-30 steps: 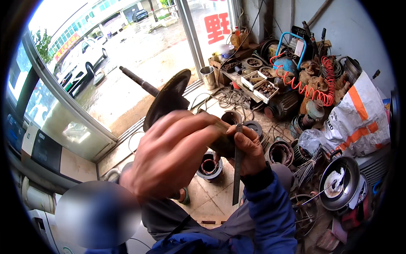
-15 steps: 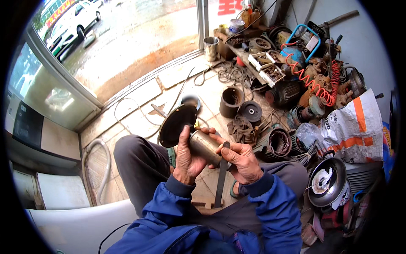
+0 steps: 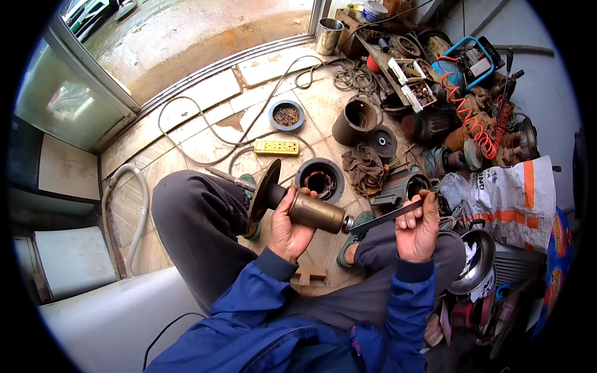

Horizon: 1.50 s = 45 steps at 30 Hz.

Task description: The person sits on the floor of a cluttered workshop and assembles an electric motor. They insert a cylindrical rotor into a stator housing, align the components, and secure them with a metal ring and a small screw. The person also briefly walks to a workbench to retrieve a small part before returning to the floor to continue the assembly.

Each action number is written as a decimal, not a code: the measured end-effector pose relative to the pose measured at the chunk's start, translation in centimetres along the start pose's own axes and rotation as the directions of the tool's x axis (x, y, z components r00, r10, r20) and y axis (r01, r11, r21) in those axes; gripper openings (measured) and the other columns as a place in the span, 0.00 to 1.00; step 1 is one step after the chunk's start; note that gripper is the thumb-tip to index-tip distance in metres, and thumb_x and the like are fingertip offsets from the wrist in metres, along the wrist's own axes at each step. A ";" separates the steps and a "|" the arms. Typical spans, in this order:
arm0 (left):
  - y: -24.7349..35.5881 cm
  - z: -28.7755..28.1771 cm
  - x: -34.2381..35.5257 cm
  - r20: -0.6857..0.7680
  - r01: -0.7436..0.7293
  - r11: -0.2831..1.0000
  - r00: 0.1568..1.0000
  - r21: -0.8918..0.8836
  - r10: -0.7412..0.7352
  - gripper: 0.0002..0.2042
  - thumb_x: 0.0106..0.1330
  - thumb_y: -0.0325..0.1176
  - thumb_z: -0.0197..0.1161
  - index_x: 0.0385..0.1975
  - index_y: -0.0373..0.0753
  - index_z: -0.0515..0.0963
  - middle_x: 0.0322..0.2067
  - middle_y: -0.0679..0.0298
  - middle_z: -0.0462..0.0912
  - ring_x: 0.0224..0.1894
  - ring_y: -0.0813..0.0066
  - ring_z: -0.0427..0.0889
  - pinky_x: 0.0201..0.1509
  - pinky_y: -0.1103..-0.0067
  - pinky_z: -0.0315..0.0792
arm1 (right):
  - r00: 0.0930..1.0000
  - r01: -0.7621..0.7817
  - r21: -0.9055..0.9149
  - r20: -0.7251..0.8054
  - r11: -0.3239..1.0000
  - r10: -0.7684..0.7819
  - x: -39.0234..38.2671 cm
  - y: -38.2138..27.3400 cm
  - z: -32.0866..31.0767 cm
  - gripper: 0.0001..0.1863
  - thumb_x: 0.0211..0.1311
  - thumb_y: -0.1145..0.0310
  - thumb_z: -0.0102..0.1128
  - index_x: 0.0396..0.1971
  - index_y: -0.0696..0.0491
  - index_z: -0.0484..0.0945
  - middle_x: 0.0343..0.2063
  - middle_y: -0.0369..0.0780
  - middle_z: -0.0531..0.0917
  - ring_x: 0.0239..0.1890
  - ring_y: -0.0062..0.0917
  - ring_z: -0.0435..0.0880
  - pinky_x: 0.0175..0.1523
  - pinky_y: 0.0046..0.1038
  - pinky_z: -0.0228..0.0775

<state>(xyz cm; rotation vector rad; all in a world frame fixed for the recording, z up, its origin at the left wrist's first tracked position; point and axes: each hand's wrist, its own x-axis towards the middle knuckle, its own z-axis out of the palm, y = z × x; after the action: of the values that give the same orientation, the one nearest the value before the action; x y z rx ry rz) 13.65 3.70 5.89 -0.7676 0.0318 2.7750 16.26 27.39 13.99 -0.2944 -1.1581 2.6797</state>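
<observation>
My left hand [image 3: 288,233] is closed round a brass-coloured cylindrical motor part [image 3: 316,214], which has a dark round flange [image 3: 265,185], a shaft pointing left and a small metal fitting [image 3: 346,222] at its right end. My right hand [image 3: 416,233] grips a long, flat dark metal strip [image 3: 390,216] by its upper right end. The strip slants down-left, its lower tip beside or against that fitting; I cannot tell if they touch. Beyond the part sit a round housing with windings [image 3: 319,184] and a crumpled brown rag [image 3: 364,169].
A yellow power strip [image 3: 277,147], cables, a bowl of small parts [image 3: 286,115] and a dark cylinder [image 3: 356,122] lie on the tiled floor. Motors [image 3: 429,127], a white sack [image 3: 516,208] and a pan [image 3: 472,264] crowd the right. A wooden piece [image 3: 309,271] lies between my legs.
The strip has swung from near upright to a diagonal. My right hand has moved right and up, away from the cylinder, which my left hand now holds alone. The view has tilted further onto the floor.
</observation>
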 end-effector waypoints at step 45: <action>-1.0 -4.3 3.4 -0.125 0.055 0.996 0.990 -0.065 -0.063 0.14 0.68 0.36 0.62 0.49 0.37 0.77 0.46 0.57 0.83 0.52 0.63 0.81 0.66 0.63 0.70 | 0.992 -0.099 -0.451 -0.115 0.887 0.052 -0.7 9.3 -2.4 0.12 0.71 0.68 0.61 0.42 0.63 0.78 0.25 0.41 0.83 0.28 0.24 0.84 0.37 0.25 0.78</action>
<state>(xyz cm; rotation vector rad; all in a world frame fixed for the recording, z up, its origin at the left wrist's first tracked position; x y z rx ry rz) 13.28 5.13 0.57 -0.9439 -0.0519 2.6794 16.54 22.64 5.67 -0.5500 -1.7689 2.3835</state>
